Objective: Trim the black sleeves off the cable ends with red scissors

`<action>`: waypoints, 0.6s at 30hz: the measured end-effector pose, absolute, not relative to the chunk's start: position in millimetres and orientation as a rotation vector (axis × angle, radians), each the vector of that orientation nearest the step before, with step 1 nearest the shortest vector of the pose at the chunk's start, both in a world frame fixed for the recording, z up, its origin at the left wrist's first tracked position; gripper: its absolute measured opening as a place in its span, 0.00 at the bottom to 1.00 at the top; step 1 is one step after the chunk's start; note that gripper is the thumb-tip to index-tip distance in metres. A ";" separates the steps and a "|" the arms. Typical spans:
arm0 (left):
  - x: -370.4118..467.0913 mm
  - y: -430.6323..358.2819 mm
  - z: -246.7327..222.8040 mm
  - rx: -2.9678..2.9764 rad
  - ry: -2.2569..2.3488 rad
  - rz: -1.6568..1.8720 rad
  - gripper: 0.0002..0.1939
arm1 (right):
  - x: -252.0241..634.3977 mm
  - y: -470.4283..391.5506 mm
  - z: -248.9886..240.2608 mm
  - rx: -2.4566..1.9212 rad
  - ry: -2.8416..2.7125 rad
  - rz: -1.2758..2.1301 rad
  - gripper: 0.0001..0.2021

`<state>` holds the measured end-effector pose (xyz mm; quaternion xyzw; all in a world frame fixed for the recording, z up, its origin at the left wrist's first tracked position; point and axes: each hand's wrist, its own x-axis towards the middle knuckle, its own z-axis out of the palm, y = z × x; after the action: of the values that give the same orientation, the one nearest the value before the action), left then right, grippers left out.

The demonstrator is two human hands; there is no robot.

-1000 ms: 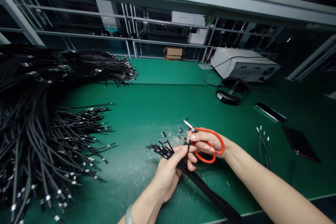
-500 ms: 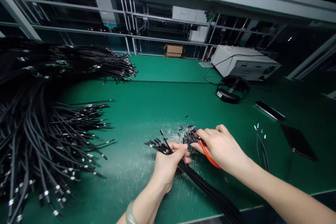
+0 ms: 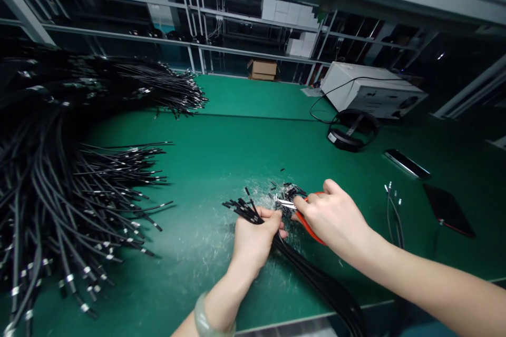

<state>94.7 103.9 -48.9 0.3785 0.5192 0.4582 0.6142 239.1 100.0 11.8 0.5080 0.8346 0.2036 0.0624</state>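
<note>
My left hand (image 3: 256, 239) is closed around a bundle of black cables (image 3: 312, 276), whose ends fan out to the left past my knuckles. One cable is pinched up between the thumb and fingers. In my right hand (image 3: 336, 216) are orange-handled cutters (image 3: 310, 226), looking like pliers or snips. Their metal jaws (image 3: 285, 203) show at the fingertips, just above the left thumb and close to the pinched cable; whether they touch it I cannot tell. Short black cut-off pieces (image 3: 290, 189) and fine clear strands lie on the green mat behind the hands.
Large heaps of black cables (image 3: 51, 168) with silvery bands cover the left side. At the back right stand a white box-shaped device (image 3: 363, 89) and a black headband-like object (image 3: 350, 131). A phone (image 3: 407, 163), a dark flat panel (image 3: 448, 210) and loose cables (image 3: 391, 216) lie right.
The right hand's cutters have turned so their metal jaws now show near the left thumb. Both hands sit slightly higher in view, and the camera has shifted a little.
</note>
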 end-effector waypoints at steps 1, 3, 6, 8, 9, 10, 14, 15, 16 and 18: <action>94.9 104.0 -49.2 0.884 1.202 1.056 0.08 | 237.7 100.9 13.2 1.511 2.514 0.628 0.08; 95.3 104.1 -50.3 0.907 1.212 1.057 0.08 | 234.7 103.3 16.1 1.456 2.504 0.651 0.07; 95.6 104.5 -52.3 0.936 1.226 1.058 0.08 | 230.0 107.4 20.6 1.389 2.498 0.651 0.07; 95.6 105.2 -53.5 0.955 1.239 1.056 0.08 | 227.1 109.3 23.3 1.373 2.493 0.637 0.07; 95.5 105.5 -53.8 0.965 1.246 1.054 0.08 | 225.7 109.9 24.6 1.369 2.485 0.627 0.07; 95.4 105.8 -54.0 0.978 1.255 1.053 0.08 | 224.4 110.3 26.0 1.365 2.474 0.613 0.08; 95.0 105.8 -53.6 1.028 1.291 1.054 0.08 | 221.4 110.8 31.4 1.344 2.436 0.546 0.09; 95.1 105.3 -53.5 1.037 1.298 1.056 0.08 | 221.4 111.2 32.4 1.340 2.438 0.542 0.08; 95.3 104.8 -53.4 1.044 1.303 1.059 0.08 | 221.7 111.7 33.2 1.335 2.445 0.545 0.08; 95.8 103.7 -53.5 1.050 1.309 1.063 0.08 | 223.4 113.6 33.7 1.316 2.463 0.546 0.07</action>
<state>95.8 103.7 -53.5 0.4428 0.5521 0.4482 0.5460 223.4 113.6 33.7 0.4575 0.8561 0.1898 0.1475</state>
